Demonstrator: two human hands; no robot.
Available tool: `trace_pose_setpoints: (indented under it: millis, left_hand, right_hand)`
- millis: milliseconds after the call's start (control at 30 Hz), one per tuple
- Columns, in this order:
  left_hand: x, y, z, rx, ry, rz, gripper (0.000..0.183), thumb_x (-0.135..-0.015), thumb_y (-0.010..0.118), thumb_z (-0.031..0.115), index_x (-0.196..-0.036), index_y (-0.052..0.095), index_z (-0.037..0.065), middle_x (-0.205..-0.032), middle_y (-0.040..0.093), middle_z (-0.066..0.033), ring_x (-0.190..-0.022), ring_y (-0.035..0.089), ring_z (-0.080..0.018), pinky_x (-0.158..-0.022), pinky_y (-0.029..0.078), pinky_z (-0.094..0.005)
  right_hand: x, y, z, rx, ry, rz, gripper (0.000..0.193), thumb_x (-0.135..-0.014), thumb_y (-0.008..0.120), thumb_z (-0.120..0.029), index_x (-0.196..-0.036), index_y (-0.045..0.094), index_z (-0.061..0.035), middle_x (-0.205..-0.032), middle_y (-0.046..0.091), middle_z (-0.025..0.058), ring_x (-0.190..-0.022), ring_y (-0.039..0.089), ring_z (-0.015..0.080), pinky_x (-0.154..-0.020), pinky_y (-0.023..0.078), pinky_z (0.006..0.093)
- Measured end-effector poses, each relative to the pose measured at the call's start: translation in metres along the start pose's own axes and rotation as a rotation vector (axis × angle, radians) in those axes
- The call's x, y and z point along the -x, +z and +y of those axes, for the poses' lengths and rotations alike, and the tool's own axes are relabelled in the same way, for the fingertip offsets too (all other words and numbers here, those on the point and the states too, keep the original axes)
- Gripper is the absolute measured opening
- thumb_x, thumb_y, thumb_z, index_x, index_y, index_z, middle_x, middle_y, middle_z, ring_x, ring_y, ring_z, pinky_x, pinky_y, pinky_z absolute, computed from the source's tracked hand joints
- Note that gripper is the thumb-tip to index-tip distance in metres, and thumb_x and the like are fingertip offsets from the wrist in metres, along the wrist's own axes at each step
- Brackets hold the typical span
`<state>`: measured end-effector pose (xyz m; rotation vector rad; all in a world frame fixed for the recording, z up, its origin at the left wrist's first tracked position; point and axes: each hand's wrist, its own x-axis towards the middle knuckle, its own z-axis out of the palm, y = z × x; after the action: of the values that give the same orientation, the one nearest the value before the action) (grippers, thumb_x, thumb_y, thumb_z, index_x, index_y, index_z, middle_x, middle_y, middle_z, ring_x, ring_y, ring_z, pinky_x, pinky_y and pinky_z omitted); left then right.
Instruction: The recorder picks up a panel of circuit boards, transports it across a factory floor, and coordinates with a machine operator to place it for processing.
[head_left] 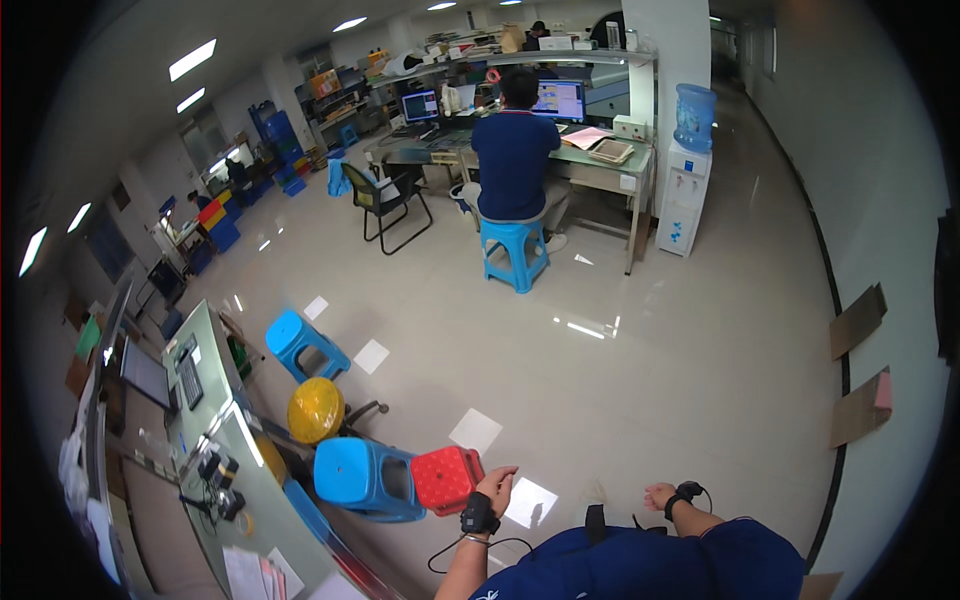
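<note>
My left hand [495,487] hangs in front of my body beside a red stool [440,477], its fingers loosely stretched and nothing visible in them. It overlaps the stool's edge in the picture; I cannot tell whether they touch. My right hand [660,496] hangs over the floor on the right, fingers slightly bent and apart, holding nothing visible. Each wrist wears a black strapped device with a cable. Left of the red stool stands a blue stool [345,472], and behind that is a round yellow swivel stool seat [316,409].
A workbench [215,385] with a keyboard and monitor runs along the left. Another blue stool [288,330] stands farther off. Ahead, a person [515,165] sits at a desk with screens. A water dispenser [685,198] stands near the right wall, where cardboard pieces [860,410] lean.
</note>
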<state>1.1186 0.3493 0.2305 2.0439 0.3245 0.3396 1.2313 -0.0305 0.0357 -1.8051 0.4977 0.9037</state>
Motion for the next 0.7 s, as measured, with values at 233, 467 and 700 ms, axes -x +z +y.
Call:
trace_pose_setpoints:
  millis: [233, 467, 700]
  left_hand:
    - [-0.093, -0.027, -0.096, -0.133, -0.148, 0.079, 0.020, -0.080, 0.048, 0.015, -0.092, 0.060, 0.005, -0.086, 0.060, -0.0155, -0.081, 0.058, -0.0284, -0.072, 0.046, -0.0325]
    - [-0.060, -0.066, -0.285, 0.735, -1.212, 0.308, 0.015, -0.082, 0.050, 0.021, -0.073, 0.056, 0.009, -0.061, 0.054, -0.0035, -0.051, 0.053, -0.0146, -0.043, 0.045, -0.0271]
    - [-0.132, -0.080, -0.315, 0.797, -1.364, 0.460, 0.014, -0.082, 0.050, 0.021, -0.074, 0.055, 0.009, -0.062, 0.053, -0.0033, -0.051, 0.052, -0.0148, -0.044, 0.045, -0.0267]
  right_hand:
    - [-0.081, 0.024, -0.081, 0.373, 0.102, -0.276, 0.023, -0.085, 0.042, -0.020, -0.096, 0.054, -0.0043, -0.088, 0.058, 0.0131, -0.078, 0.059, 0.0251, -0.063, 0.050, 0.0371]
    - [-0.234, 0.076, -0.265, 0.321, 0.035, -0.214, 0.021, -0.084, 0.044, -0.022, -0.092, 0.055, -0.0064, -0.085, 0.059, 0.0122, -0.074, 0.059, 0.0245, -0.061, 0.049, 0.0360]
    - [-0.301, 0.176, -0.456, 0.053, -0.082, -0.238, 0.017, -0.083, 0.045, -0.022, -0.089, 0.056, -0.0102, -0.079, 0.060, 0.0078, -0.068, 0.059, 0.0200, -0.057, 0.049, 0.0310]
